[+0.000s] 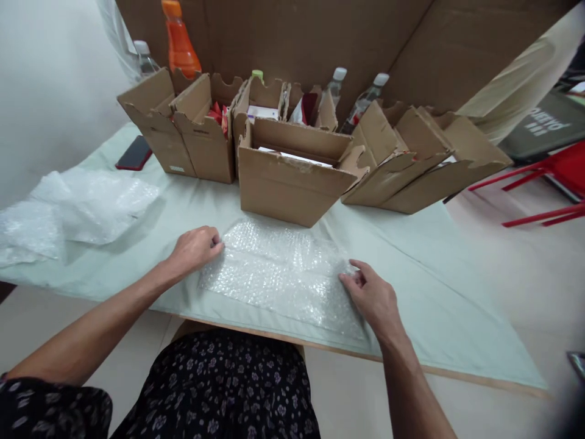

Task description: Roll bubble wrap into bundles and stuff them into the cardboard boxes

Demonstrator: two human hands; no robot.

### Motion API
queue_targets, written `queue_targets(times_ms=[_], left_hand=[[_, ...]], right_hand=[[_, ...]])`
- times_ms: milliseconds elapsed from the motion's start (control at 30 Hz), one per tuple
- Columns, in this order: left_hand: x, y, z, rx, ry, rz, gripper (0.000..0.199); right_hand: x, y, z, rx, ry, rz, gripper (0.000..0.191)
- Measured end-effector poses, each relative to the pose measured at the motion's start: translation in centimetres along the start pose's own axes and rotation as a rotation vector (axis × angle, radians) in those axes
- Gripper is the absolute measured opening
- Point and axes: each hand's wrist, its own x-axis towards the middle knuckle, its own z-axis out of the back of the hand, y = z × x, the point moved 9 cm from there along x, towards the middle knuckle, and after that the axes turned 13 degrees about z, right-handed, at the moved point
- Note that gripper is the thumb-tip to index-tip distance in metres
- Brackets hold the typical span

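Observation:
A sheet of clear bubble wrap (283,274) lies flat on the pale green cloth near the table's front edge. My left hand (196,247) is closed at the sheet's left edge, with thumb and fingers pinching it. At the right side, my right hand (372,292) has its thumb and forefinger closed on the sheet's edge. Just behind the sheet stands an open cardboard box (287,192) with something white inside.
More bubble wrap (95,204) is heaped at the left, with a dark phone (134,152) behind it. Several cardboard boxes (205,146) line the back of the table (457,317), before bottles, including an orange one (180,46). A red chair (557,177) stands at the right.

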Motion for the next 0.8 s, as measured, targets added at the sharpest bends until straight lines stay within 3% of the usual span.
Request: queue_targets(times_ms=[100, 200, 367, 500, 600, 667, 733, 800], left_hand=[[-0.9, -0.6, 0.3, -0.041, 0.007, -0.018, 0.014], [-2.3, 0.8, 1.8, -0.038, -0.077, 0.008, 0.014], [-3.5, 3.5, 2.1, 0.041, -0.128, 0.061, 0.016], [-3.0, 3.5, 1.4, 0.065, -0.155, 0.027, 0.014], [-3.1, 2.6, 2.4, -0.011, -0.301, -0.035, 0.025], [-3.6, 1.2, 2.9, -0.064, -0.383, -0.112, 0.029], [-4.6, -1.0, 2.9, -0.12, -0.418, -0.232, 0.031], [-5.9, -4.0, 2.1, -0.159, -0.401, -0.381, 0.036]], right_hand=[[0.3, 1.4, 0.3, 0.032, -0.067, 0.064, 0.053], [0.6, 2.6, 0.4, 0.062, -0.14, 0.119, 0.054], [2.0, 4.6, -2.2, -0.003, 0.013, 0.175, 0.057], [2.0, 4.0, -2.1, -0.091, 0.07, 0.125, 0.063], [1.2, 2.4, -1.5, -0.052, 0.143, 0.071, 0.064], [0.9, 1.9, -0.4, -0.062, 0.104, 0.063, 0.059], [1.0, 3.1, 0.9, -0.127, -0.026, 0.127, 0.052], [1.3, 6.4, 1.0, -0.167, -0.139, 0.274, 0.049]])
